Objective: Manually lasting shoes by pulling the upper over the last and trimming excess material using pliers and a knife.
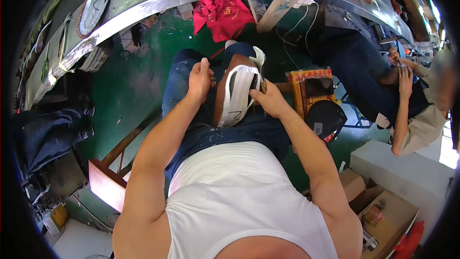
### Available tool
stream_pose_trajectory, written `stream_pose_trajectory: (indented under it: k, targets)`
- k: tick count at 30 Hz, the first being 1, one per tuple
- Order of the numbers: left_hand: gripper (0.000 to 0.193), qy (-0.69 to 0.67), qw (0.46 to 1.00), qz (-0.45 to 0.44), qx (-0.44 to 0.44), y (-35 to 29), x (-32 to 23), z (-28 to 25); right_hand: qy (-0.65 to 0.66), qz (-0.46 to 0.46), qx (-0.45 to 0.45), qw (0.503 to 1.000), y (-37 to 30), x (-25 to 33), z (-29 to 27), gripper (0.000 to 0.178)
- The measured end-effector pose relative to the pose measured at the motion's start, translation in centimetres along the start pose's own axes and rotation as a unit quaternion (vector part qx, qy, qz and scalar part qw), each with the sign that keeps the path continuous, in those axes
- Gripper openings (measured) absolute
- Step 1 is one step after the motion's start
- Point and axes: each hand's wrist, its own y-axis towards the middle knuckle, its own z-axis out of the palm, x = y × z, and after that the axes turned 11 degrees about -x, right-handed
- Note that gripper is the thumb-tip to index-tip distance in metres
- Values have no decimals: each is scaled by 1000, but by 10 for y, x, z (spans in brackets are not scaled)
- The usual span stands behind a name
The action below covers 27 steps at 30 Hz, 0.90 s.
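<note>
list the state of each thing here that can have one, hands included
shoe, held at its side
right hand, gripping the shoe
left hand, fingers curled; whether it holds anything is unclear
jeans, worn, flecked with pale specks
red cloth, crumpled
cardboard box, open
other white shoe, untouched

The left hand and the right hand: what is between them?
In the head view, a brown-and-white shoe is between left hand and right hand.

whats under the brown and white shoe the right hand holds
Blue jeans show past the lower end of the brown and white shoe. What lies directly beneath is covered by the shoe, so it cannot be seen.
</note>
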Motion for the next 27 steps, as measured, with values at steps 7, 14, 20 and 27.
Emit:
stream_pose_trajectory:
  k: [7, 14, 20, 27]
  targets:
    - [67, 346, 912, 196, 99, -73, -6, -14, -91, 32, -112, 989, 14, -11, 28, 37]
    - [54, 203, 954, 59, 214, -39, 17, -37, -113, 40, -78, 990, 13, -15, 20, 36]
    - [56, 133, 981, -1, 141, -70, 15, -4, -55, 82, -60, 993, 7, -4, 12, 36]
    - [70, 453, 805, 331, 194, -73, -85, -19, -189, -5, -59, 980, -38, 54, -66, 29]
